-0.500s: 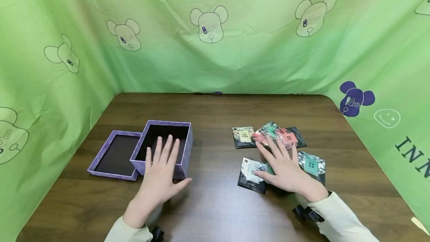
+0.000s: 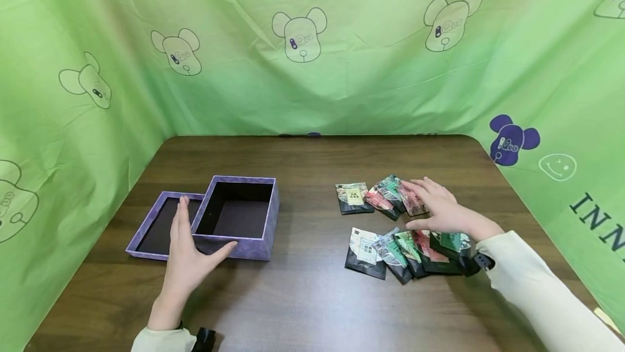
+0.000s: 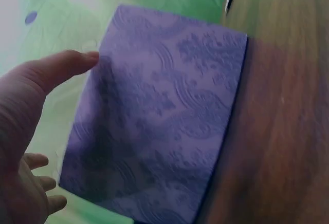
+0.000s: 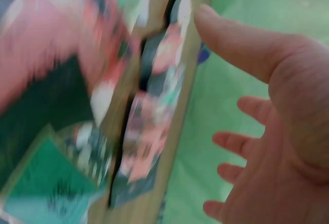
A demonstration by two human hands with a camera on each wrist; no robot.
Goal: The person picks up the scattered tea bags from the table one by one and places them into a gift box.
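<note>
An open-topped purple box (image 2: pixel 270 216) with a dark inside stands on the left of the table. My left hand (image 2: pixel 187 265) hovers in front of its left part, fingers straight and thumb spread, holding nothing. In the left wrist view the patterned box wall (image 3: pixel 164 111) lies beyond the thumb. On the right, my right hand (image 2: pixel 446 213) is over the small packets, loosely bent and gripping nothing. Beneath it, a front row includes a white-labelled packet (image 2: pixel 366 254) and a green-labelled one (image 4: pixel 51 193). Behind lie a yellow-labelled packet (image 2: pixel 354 198) and a pink one (image 4: pixel 144 136).
Left of the box lies a shallow purple lid (image 2: pixel 146 224), dark inside up, partly behind my left hand. Bare wooden table (image 2: pixel 307 222) separates the box from the packets. A green printed curtain (image 2: pixel 244 97) hangs around the back and sides.
My right hand has moved right and away from me, turning side-on and uncovering the front packets. My left hand has shifted left, its spread fingers drawn together, uncovering the box's front.
</note>
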